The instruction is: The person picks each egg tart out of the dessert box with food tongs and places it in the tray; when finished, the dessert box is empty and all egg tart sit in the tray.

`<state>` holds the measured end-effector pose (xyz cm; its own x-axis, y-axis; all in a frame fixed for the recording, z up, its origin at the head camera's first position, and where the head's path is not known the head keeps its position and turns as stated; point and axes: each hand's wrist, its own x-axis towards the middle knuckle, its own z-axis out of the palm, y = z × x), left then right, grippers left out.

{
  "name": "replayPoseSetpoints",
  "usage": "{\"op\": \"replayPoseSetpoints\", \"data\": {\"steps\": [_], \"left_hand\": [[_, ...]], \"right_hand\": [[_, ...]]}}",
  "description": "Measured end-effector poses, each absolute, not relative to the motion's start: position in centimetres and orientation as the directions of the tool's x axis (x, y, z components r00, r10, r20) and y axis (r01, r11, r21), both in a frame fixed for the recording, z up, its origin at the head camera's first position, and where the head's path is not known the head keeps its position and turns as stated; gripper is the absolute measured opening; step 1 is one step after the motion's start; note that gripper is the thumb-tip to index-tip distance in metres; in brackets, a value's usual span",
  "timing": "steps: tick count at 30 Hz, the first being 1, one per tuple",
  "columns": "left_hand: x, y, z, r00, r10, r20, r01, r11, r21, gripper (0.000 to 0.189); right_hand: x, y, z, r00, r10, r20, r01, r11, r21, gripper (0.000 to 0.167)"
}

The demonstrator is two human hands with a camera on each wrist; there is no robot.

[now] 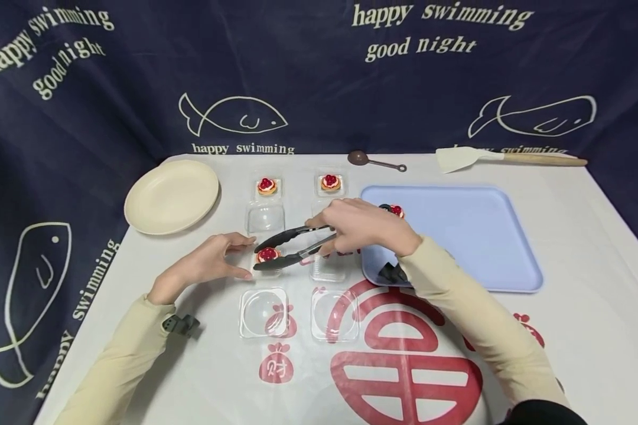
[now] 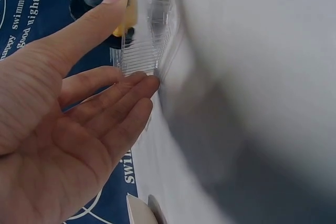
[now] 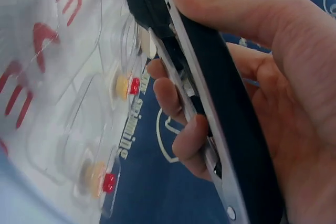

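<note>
My right hand [image 1: 358,223] grips black-and-metal tongs [image 3: 210,93]. In the head view, the tongs' black tips lie on either side of a red-berry tart [image 1: 268,255] in a clear plastic container. My left hand [image 1: 204,260] is at the left side of that container [image 2: 144,51], thumb and fingers spread along its edge. The left wrist view shows its fingertips touching the ribbed wall, with the thumb extended in front. Two more tarts, one at the back left [image 1: 267,186] and one at the back right [image 1: 330,183], sit in clear containers.
Clear containers stand in front, one left [image 1: 263,313] and one right [image 1: 335,316]. A blue tray [image 1: 457,236] lies to the right; a tart [image 1: 397,211] shows near its left edge, partly hidden. A cream plate [image 1: 171,196], brown spoon [image 1: 372,160] and spatula [image 1: 505,157] lie around.
</note>
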<state>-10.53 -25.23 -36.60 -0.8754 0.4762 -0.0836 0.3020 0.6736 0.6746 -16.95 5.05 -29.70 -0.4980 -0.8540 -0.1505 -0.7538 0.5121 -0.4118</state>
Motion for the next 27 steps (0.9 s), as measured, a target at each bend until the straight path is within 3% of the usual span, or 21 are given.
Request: {"op": "replayPoseSetpoints", "data": {"steps": [8, 13, 21, 27], "left_hand": [[-10.5, -25.2, -36.7, -0.877, 0.472, -0.095, 0.293, 0.679, 0.673, 0.065], [-10.2, -25.3, -36.7, -0.882, 0.459, -0.108, 0.273, 0.683, 0.677, 0.068], [-9.9, -25.3, -36.5, -0.885, 0.454, -0.103, 0.264, 0.673, 0.691, 0.070], [-9.9, -25.0, -36.6, -0.885, 0.455, -0.097, 0.267, 0.668, 0.695, 0.069]], "right_hand": [[-17.3, 9.8, -29.3, -0.537, -0.842, -0.052, -0.700, 0.479, -0.530, 0.056], [-17.4, 13.7, -29.2, -0.609, -0.792, -0.041, -0.633, 0.517, -0.576, 0.054], [-16.9, 20.0, -29.7, -0.748, -0.661, -0.057, -0.529, 0.646, -0.550, 0.054], [-16.1, 25.1, -31.0, -0.806, -0.592, -0.008, -0.501, 0.689, -0.524, 0.055]]}}
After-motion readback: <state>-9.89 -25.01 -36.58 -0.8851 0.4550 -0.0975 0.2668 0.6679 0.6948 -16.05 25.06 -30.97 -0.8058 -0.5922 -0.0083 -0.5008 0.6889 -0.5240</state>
